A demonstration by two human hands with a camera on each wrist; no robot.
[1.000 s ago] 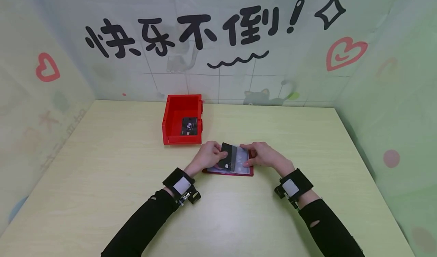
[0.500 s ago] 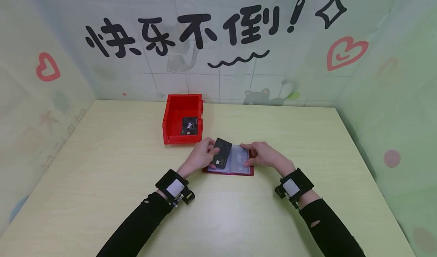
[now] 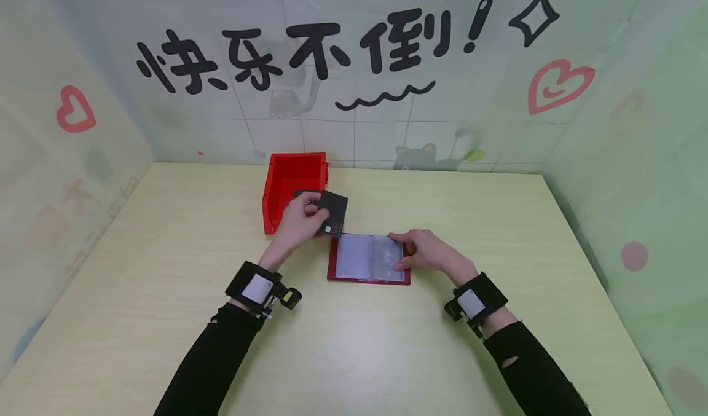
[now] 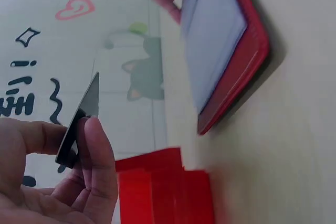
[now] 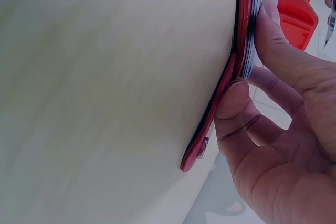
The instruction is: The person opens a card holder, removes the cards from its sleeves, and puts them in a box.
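Observation:
Between thumb and fingers, my left hand (image 3: 295, 224) pinches a black card (image 3: 334, 214) at the right front corner of a red bin (image 3: 269, 204). The left wrist view shows the card (image 4: 89, 103) nearly edge-on, raised above the table. A red card holder (image 3: 332, 265) lies spread on the table with clear sleeves (image 3: 354, 257) facing up. My right hand (image 3: 430, 253) holds its right edge. In the right wrist view, the thumb is on the sleeve stack and a curled finger is against the red cover (image 5: 223, 85). A dark card inside the bin is mostly hidden by my left hand.
A pale wooden table (image 3: 354, 354) carries everything. Behind it stands a printed backdrop (image 3: 354, 139) with black lettering, and patterned side panels rise at left and right. In the left wrist view the red bin (image 4: 152, 192) is just below the hand.
My left hand has lifted the black card off the card holder and carried it up and left to the bin's corner, uncovering the clear sleeves. My right hand has stayed in place.

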